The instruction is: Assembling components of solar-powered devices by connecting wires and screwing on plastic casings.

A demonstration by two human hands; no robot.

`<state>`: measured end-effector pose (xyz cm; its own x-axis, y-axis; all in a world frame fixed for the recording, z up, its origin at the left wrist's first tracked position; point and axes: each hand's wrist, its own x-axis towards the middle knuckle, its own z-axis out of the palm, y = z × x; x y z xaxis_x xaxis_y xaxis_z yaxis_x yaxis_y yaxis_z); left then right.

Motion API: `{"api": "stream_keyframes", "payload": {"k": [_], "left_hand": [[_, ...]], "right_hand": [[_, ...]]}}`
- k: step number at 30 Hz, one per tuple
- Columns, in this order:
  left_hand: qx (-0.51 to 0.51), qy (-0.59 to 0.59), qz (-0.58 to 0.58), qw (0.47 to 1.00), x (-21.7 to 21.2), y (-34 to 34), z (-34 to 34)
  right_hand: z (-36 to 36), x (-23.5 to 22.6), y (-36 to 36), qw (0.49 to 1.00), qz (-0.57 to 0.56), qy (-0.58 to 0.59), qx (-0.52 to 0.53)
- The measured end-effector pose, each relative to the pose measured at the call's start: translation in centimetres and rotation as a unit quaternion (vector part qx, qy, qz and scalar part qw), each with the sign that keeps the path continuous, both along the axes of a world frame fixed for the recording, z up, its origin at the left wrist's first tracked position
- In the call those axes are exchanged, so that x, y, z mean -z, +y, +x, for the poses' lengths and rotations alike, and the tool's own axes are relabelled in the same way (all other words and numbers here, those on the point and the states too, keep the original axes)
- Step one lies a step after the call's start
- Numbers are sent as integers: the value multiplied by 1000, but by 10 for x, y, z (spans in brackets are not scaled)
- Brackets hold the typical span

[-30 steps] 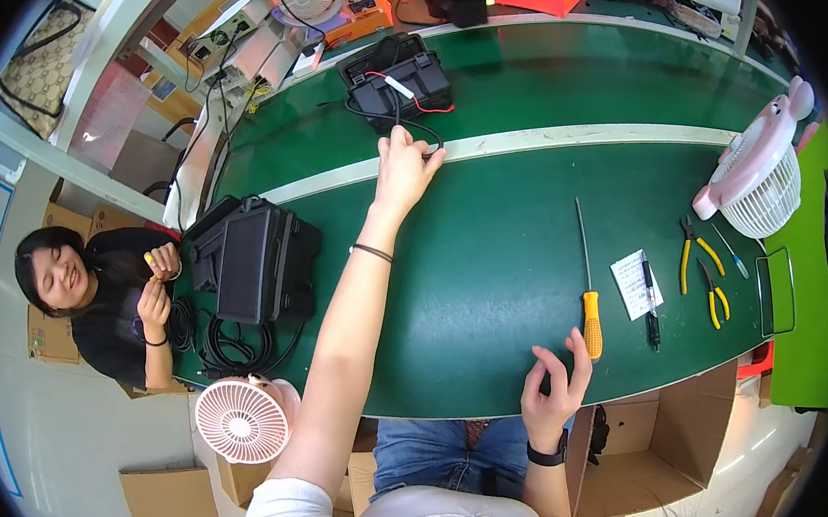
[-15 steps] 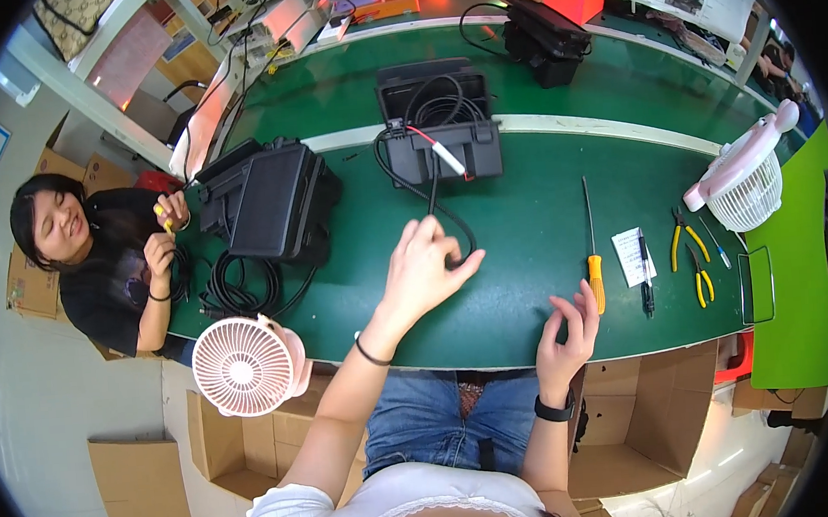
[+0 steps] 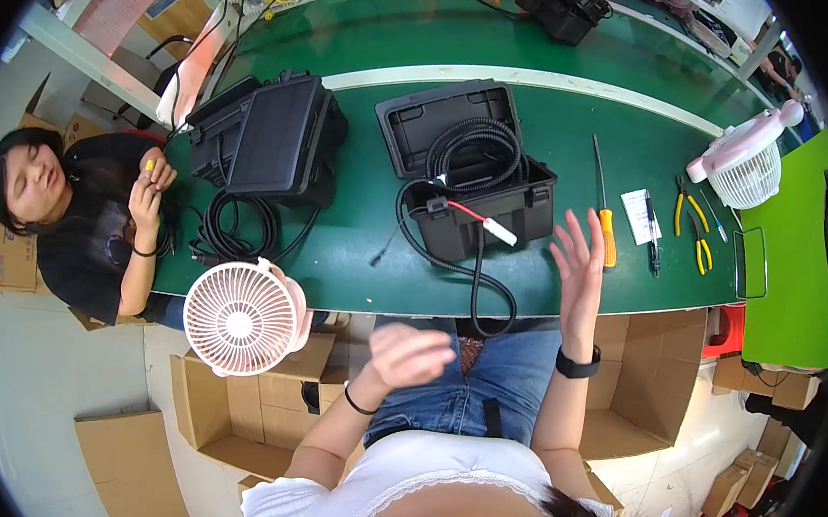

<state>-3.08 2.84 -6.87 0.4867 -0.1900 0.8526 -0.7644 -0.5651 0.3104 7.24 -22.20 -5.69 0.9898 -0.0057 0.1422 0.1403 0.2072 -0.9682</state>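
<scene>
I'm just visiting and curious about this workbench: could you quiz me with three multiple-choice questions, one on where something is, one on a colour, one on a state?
1. Where does the orange-handled screwdriver lie?
A. right of the open black case
B. inside it
C. on the floor

2. What colour is the table?
A. grey
B. green
C. white

3. How is the right hand?
A. gripping pliers
B. fist on the table
C. open, fingers spread, empty

Answers: 1 A, it lies on the table beside the case; 2 B, green all over; 3 C, nothing in its palm.
</scene>
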Motion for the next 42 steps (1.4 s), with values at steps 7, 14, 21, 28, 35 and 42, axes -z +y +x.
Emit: {"api": "stream_keyframes", "payload": {"k": [7,14,21,28,35,42], "left_hand": [[-81,219,-398,887,-18,8,53],[149,468,-567,662,-30,24,90],[141,410,-436,789,-30,33,75],[-31,286,-28,957,-98,16,87],[41,260,-44,964,-75,-10,131],[92,162,-576,796,-50,-21,106]], "right_hand": [[48,-24,16,996,-89,-17,17],[61,-24,30,998,20,55,-6],[13,7,30,996,79,-23,-15],[-7,19,36,991,117,-20,66],[-20,15,32,976,193,-12,101],[-27,18,8,973,192,-23,127]]}}
